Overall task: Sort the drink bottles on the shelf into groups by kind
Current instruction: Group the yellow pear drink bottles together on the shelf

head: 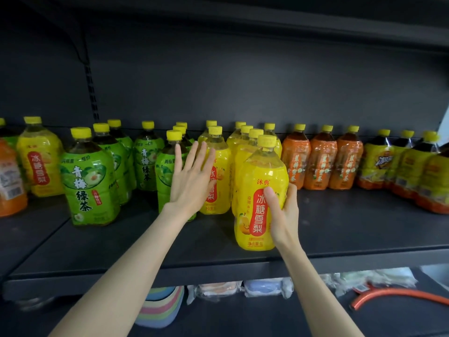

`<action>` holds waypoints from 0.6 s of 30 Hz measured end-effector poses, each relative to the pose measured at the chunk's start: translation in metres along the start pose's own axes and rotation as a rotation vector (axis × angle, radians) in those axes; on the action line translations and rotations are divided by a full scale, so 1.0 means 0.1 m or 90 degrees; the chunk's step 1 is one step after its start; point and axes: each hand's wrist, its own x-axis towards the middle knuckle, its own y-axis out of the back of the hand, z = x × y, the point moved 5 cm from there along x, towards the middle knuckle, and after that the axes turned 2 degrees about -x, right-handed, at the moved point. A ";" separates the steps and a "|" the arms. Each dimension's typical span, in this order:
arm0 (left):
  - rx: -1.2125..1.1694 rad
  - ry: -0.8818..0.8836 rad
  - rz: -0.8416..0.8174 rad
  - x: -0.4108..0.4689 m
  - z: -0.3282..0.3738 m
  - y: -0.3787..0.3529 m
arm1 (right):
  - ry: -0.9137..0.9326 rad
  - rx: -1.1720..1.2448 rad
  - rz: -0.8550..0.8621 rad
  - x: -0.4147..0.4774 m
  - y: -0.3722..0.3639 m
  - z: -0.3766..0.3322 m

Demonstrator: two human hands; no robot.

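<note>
My right hand grips a yellow pear-drink bottle standing at the front of the dark shelf, thumb on its red label. Behind it stands a cluster of several more yellow bottles. My left hand is spread flat with straight fingers in front of a green-tea bottle and a yellow bottle; whether it touches them I cannot tell. More green-tea bottles stand to the left. One yellow bottle stands apart at far left.
Three orange-labelled bottles line the back right, with several yellow-and-orange iced-tea bottles beyond them. An orange bottle sits at the left edge. Below the shelf lie stacked pastel items, wrapped packs and an orange hose.
</note>
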 end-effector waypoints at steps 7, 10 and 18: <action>-0.705 0.182 0.142 -0.49 0.18 0.28 | 0.008 0.000 0.028 -0.06 -0.24 0.04; -0.827 0.197 0.102 -0.56 0.26 0.21 | 0.040 -0.019 0.013 -0.12 -0.49 0.01; -0.692 0.210 0.138 -0.59 0.18 0.06 | 0.009 -0.164 -0.053 -0.08 -0.67 0.01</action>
